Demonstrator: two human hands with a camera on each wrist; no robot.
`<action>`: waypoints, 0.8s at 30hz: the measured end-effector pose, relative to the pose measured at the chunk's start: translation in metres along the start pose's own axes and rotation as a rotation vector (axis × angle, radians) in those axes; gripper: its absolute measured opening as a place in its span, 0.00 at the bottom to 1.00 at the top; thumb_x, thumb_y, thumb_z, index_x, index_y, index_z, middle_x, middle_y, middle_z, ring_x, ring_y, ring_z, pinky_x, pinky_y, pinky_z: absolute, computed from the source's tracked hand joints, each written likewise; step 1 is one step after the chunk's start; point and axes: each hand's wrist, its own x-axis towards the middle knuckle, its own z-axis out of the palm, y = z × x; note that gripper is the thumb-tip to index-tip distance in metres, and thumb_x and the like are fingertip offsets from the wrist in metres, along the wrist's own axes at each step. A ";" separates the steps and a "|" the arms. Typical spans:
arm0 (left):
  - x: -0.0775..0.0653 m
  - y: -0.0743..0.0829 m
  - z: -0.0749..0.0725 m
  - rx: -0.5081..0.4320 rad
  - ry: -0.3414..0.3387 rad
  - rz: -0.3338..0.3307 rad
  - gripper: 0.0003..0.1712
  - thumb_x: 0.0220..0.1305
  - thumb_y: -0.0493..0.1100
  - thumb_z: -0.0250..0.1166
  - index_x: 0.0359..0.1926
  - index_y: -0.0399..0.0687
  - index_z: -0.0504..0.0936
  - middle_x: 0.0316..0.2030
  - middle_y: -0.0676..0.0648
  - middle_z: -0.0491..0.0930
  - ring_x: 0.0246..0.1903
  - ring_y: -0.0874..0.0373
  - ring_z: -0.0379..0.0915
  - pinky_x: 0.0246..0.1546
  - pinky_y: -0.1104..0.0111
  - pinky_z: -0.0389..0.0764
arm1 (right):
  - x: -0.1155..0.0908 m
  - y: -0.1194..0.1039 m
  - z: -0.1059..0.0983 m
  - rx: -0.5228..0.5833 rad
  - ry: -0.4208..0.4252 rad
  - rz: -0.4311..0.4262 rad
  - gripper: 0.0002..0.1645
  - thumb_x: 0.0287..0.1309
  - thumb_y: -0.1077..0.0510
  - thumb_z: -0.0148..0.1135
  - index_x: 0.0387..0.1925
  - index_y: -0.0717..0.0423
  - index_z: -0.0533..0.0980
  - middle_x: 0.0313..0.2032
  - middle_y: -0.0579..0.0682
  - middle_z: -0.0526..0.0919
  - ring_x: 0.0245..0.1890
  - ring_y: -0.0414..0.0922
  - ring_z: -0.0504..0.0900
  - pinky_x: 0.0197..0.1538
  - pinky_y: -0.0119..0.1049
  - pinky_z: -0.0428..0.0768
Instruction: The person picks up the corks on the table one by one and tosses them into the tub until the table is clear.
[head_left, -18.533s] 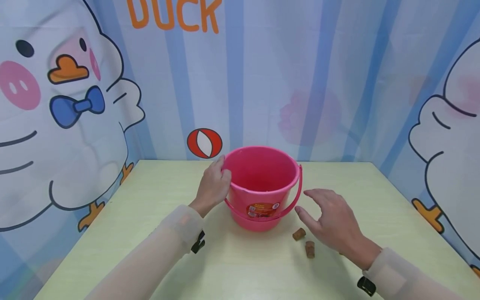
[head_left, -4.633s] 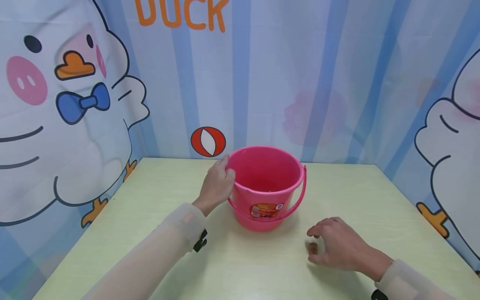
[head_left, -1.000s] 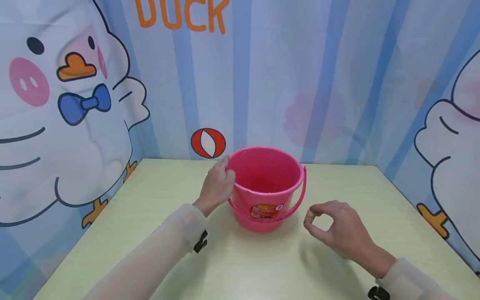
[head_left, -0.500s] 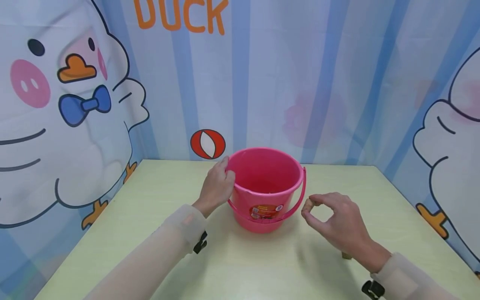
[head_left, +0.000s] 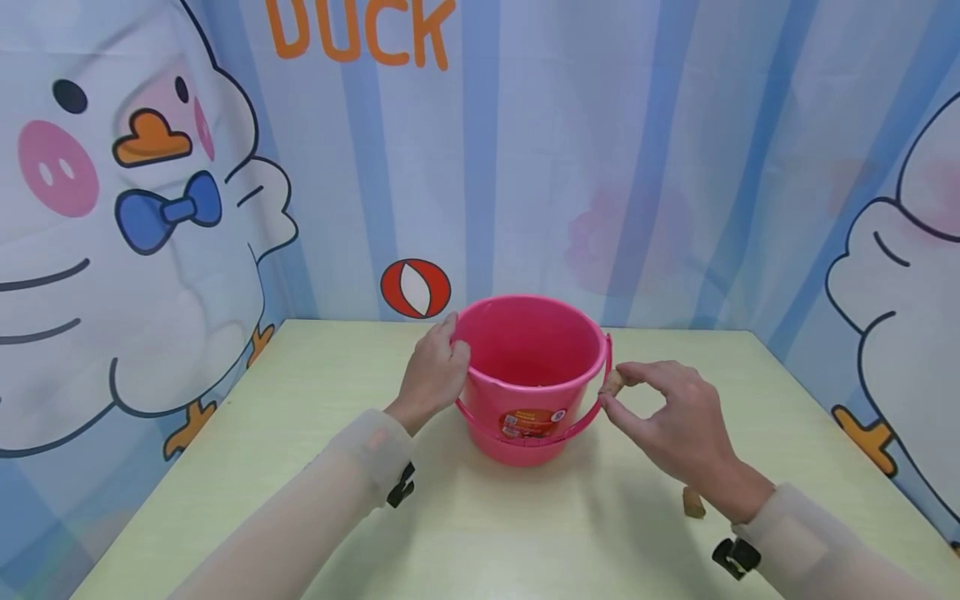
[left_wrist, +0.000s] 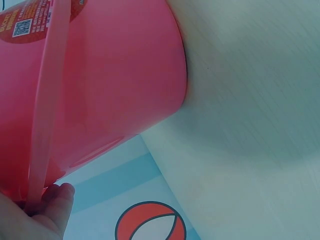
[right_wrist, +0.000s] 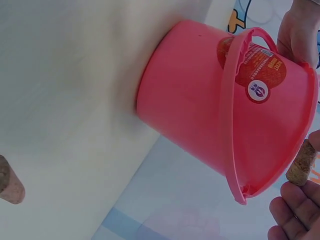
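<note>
A pink plastic bucket (head_left: 517, 421) with an orange label stands on the table, its handle hanging down at the front. My left hand (head_left: 430, 372) grips the bucket's left rim. Between thumb and fingertips my right hand (head_left: 678, 425) pinches a cork (head_left: 613, 382) just outside the right rim, near the handle's hinge. In the right wrist view this cork (right_wrist: 302, 163) shows beside the rim. Another cork (head_left: 693, 502) lies on the table below the right wrist. The bottom of the bucket's inside is mostly hidden by its front wall.
The pale yellow table (head_left: 450, 542) ends at a curtain (head_left: 525, 167) printed with ducks and stripes, which surrounds it at the back and sides. Black bands with small buckles sit at both sleeve cuffs.
My right hand has risen and moved slightly left toward the bucket's rim with the pinched cork, uncovering another cork. Two corks seen earlier beside the bucket have left those spots. My left hand stays put.
</note>
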 end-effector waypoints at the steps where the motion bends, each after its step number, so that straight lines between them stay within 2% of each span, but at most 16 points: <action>1: 0.000 0.000 0.000 -0.001 -0.001 0.001 0.37 0.75 0.47 0.53 0.81 0.47 0.55 0.74 0.46 0.65 0.67 0.47 0.67 0.56 0.55 0.82 | 0.001 0.000 0.000 0.003 0.003 0.000 0.20 0.46 0.56 0.82 0.43 0.56 0.87 0.36 0.46 0.89 0.40 0.48 0.85 0.42 0.51 0.80; 8: 0.001 -0.002 0.001 -0.003 0.002 0.002 0.37 0.75 0.47 0.52 0.81 0.47 0.55 0.74 0.46 0.64 0.67 0.47 0.66 0.56 0.55 0.82 | 0.012 -0.004 0.001 0.004 0.034 -0.016 0.23 0.46 0.56 0.81 0.46 0.58 0.87 0.37 0.48 0.89 0.40 0.49 0.85 0.43 0.51 0.81; 17: 0.002 -0.002 0.002 0.002 0.005 0.000 0.37 0.76 0.47 0.52 0.81 0.47 0.55 0.74 0.46 0.64 0.68 0.47 0.66 0.57 0.55 0.82 | 0.025 -0.010 0.005 0.025 0.000 0.023 0.26 0.45 0.57 0.82 0.49 0.60 0.86 0.40 0.52 0.89 0.43 0.53 0.85 0.49 0.58 0.82; 24: 0.003 -0.002 0.003 -0.003 0.003 0.002 0.37 0.75 0.45 0.53 0.81 0.47 0.55 0.74 0.46 0.64 0.68 0.46 0.65 0.56 0.54 0.82 | 0.036 -0.016 0.009 0.022 -0.050 0.048 0.17 0.48 0.55 0.81 0.40 0.53 0.86 0.40 0.50 0.89 0.44 0.52 0.85 0.49 0.57 0.83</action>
